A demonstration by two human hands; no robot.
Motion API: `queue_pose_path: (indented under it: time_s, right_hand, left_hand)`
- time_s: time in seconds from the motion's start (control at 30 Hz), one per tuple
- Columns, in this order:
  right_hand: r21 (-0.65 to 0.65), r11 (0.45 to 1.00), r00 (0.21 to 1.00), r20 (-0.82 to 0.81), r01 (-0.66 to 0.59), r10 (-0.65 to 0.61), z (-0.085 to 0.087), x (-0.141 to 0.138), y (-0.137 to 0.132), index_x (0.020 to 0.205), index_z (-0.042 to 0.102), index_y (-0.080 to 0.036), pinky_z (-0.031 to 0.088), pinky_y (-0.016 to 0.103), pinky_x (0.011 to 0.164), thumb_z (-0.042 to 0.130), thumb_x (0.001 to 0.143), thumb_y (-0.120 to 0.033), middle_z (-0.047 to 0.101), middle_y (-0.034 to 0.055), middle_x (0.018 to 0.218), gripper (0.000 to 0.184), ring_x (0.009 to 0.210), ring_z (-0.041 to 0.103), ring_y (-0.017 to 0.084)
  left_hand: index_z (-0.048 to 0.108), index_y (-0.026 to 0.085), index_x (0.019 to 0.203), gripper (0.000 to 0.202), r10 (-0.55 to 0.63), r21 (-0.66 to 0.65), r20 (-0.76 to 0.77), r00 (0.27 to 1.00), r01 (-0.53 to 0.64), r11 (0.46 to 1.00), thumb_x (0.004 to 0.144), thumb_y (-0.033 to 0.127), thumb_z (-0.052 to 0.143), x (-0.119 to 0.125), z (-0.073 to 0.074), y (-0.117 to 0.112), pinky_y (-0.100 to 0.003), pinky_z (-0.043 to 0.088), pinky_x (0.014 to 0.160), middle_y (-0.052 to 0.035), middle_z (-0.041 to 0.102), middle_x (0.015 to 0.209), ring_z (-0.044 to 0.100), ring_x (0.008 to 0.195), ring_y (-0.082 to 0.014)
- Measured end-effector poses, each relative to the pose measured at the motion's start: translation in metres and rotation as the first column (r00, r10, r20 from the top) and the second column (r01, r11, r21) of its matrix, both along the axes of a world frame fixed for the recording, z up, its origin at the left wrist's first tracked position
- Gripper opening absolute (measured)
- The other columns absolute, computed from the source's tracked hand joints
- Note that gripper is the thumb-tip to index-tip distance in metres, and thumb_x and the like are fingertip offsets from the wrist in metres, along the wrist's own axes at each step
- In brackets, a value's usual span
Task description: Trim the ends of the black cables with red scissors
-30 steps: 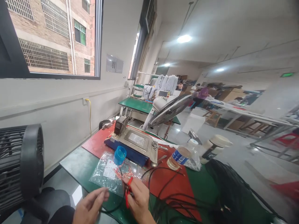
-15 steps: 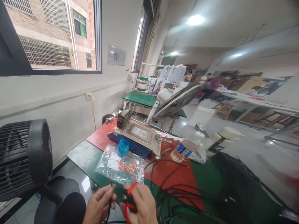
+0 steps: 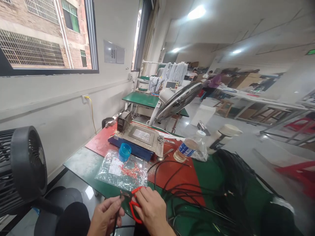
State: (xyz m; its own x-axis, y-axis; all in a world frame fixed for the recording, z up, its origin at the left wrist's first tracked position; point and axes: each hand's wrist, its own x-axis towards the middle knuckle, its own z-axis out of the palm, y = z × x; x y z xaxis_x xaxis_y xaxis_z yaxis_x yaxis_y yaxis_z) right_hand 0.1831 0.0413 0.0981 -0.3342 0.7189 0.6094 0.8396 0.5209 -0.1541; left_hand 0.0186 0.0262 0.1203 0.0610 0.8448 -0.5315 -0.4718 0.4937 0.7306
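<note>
At the near edge of the desk [image 3: 81,164], the left hand [image 3: 105,218] is pinching a thin black wire [image 3: 115,219] between thumb and fingers, with the fingers curling in narrowly. Just beside it, the right hand [image 3: 152,213] is gripping the red-handled cutters [image 3: 134,205], its fingers wrapping shut over the 2 handles. The tool's dark head is meeting the upper end of the wire in the gap between the 2 hands, above the desk's front edge.

To the right of the hands, a tangle of black cables [image 3: 221,193] is sprawling over the green and red surface, with 1 loop arching toward the middle. Just beyond the hands, a clear plastic bag [image 3: 115,173] is lying flat with small red pieces showing through it. A blue cap [image 3: 124,151] is sitting at its far edge, touching the blue-based metal unit [image 3: 137,139] behind. A spoon [image 3: 164,155] is lying near that unit's right corner. A plastic bottle [image 3: 186,149] is lying tilted further right, with a white container [image 3: 222,135] past it.

On the left, a black fan [image 3: 23,167] is standing beside the desk. Farther back, a white fan [image 3: 177,103] is leaning before a second green desk [image 3: 145,100], and people are working at long tables beyond, too blurred to make out.
</note>
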Motion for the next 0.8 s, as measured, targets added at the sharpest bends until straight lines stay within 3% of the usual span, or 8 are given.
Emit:
queue_pose_path:
  time_s: [0.2,0.53,0.6,0.67,0.8]
  right_hand:
    - [0.02,1.0,1.0,0.002,-0.015,0.015,-0.005,0.003,0.002,0.074,0.054,-0.02,0.02,0.03,0.058,0.037,0.093,-0.022,0.054,0.0008,0.066,0.025,0.063,0.04,0.016]
    - [0.01,0.999,0.998,-0.028,-0.05,0.05,-0.007,0.007,-0.001,0.066,0.054,-0.02,0.024,0.026,0.053,0.035,0.093,-0.025,0.053,0.0007,0.06,0.033,0.056,0.043,0.013]
    - [-0.083,0.994,0.991,-0.114,-0.075,0.066,-0.012,0.006,-0.003,0.063,0.053,-0.019,0.026,0.025,0.051,0.038,0.092,-0.025,0.053,0.0002,0.059,0.033,0.054,0.044,0.012]
    - [-0.269,0.956,0.968,-0.246,-0.114,0.046,-0.017,0.004,-0.005,0.06,0.052,-0.019,0.027,0.022,0.05,0.042,0.089,-0.028,0.052,-0.0004,0.058,0.033,0.053,0.045,0.011]
    - [-0.59,0.771,0.879,-0.47,-0.239,-0.087,-0.029,0.0,-0.01,0.056,0.054,-0.017,0.031,0.021,0.051,0.05,0.085,-0.038,0.051,-0.0004,0.057,0.035,0.055,0.047,0.011]
  left_hand:
    - [0.072,0.013,0.067,0.034,0.021,0.037,-0.038,0.999,-0.02,0.999,0.05,0.041,0.08,0.005,0.005,0.0,-0.018,0.032,0.039,0.0005,0.059,0.044,0.044,0.035,-0.0048]
    - [0.072,0.014,0.065,0.032,0.066,0.12,-0.137,0.988,-0.05,0.992,0.051,0.042,0.078,0.008,-0.002,-0.001,-0.023,0.033,0.039,-0.0008,0.06,0.045,0.046,0.036,-0.0092]
    - [0.072,0.014,0.066,0.031,0.072,0.11,-0.139,0.988,-0.057,0.992,0.051,0.041,0.078,0.008,-0.005,0.0,-0.022,0.032,0.039,-0.0007,0.06,0.045,0.045,0.036,-0.0081]
    - [0.073,0.014,0.067,0.03,0.08,0.119,-0.113,0.99,-0.066,0.991,0.051,0.04,0.079,0.008,-0.01,0.002,-0.021,0.032,0.04,-0.0009,0.061,0.046,0.046,0.037,-0.0074]
    - [0.073,0.014,0.069,0.029,0.068,0.134,-0.073,0.995,-0.058,0.989,0.052,0.037,0.079,0.004,-0.023,0.004,-0.021,0.034,0.044,-0.0016,0.063,0.049,0.049,0.041,-0.0085]
